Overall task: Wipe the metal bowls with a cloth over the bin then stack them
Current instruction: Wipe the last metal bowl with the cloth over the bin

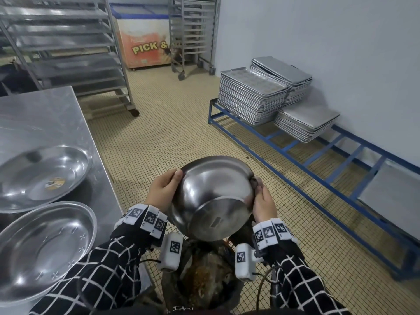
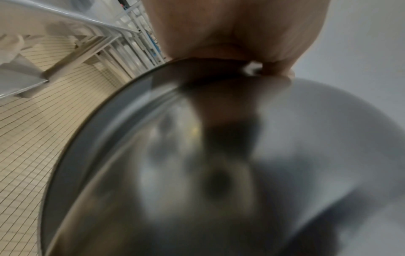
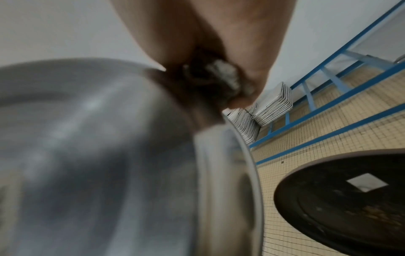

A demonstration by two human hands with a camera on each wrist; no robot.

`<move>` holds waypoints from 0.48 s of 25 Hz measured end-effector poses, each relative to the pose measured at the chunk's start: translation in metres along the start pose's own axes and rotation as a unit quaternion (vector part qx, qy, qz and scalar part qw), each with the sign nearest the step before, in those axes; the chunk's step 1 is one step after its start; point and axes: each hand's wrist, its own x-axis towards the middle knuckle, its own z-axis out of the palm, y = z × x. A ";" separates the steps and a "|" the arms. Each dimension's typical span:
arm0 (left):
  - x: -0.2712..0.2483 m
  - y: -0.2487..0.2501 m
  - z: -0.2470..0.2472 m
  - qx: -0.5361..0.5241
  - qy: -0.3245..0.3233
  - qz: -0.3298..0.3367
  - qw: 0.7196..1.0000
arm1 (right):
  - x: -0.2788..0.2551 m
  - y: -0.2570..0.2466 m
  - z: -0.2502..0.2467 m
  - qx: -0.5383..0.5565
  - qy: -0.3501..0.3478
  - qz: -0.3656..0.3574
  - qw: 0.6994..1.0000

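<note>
Mid-wipe: my left hand [image 1: 162, 189] grips the round steel bowl [image 1: 211, 201] at nine o'clock, right hand [image 1: 263, 205] pinching grey cloth [image 1: 256, 181] at three; I'd rotate next.

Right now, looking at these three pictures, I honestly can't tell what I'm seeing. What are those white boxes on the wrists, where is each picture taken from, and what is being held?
There is no machine here: a person is working with bare hands. The white boxes under the wrists are small cameras. The wide picture comes from a camera worn on the head, looking down. The two blurry ones look along each hand from its wrist.

The left hand grips the rim of a metal bowl, which is tilted with its base toward the head camera, above a dark bin. The right hand pinches a dark cloth against the opposite rim.

On the steel table to the left lie a wide shallow bowl and a second shallow bowl, not stacked.
</note>
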 end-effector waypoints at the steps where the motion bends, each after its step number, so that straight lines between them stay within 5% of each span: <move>1: 0.000 -0.001 -0.002 -0.008 -0.002 -0.007 1.000 | -0.002 0.000 -0.005 0.016 -0.034 0.005 0.999; 3: 0.001 -0.006 -0.005 -0.003 -0.001 -0.009 1.000 | -0.003 -0.003 -0.010 0.013 -0.069 -0.013 0.997; 8: 0.000 -0.015 -0.005 0.072 -0.028 0.003 0.997 | 0.010 -0.005 -0.008 -0.073 -0.026 -0.101 0.992; 12: -0.006 -0.001 0.008 0.146 -0.090 0.011 0.985 | 0.006 -0.023 0.001 -0.216 -0.075 -0.207 0.951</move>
